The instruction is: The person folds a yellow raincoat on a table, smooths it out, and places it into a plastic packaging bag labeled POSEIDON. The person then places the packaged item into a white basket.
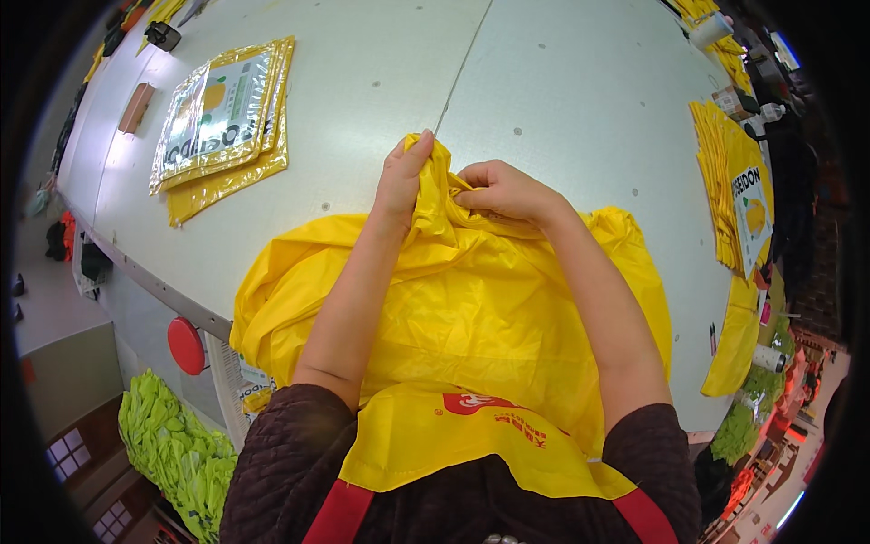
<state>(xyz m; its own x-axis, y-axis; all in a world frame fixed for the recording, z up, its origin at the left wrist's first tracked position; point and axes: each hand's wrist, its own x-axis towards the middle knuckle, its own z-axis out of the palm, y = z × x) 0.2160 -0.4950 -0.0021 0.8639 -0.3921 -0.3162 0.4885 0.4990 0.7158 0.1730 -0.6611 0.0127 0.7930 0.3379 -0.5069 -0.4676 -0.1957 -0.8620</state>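
Note:
A yellow rain garment (471, 299) of thin, shiny fabric lies crumpled across the near part of the table, spreading beneath both forearms. My left hand (400, 179) is closed around a bunched, raised fold of it, thumb pointing up and away. Just to the right, my right hand (509, 192) pinches the edge of the same garment, its fingers curled against the cloth. Between the hands the fabric is twisted into folds. A gathered part of the garment sticks out beyond my right forearm.
Clear-bagged yellow packages (217, 118) lie stacked at far left, beside a brown block (137, 108) and a black object (163, 36). Another stack of yellow packages (739, 190) lines the right edge. The pale table (362, 54) has a seam. Bright green cloth (172, 453) is heaped at lower left.

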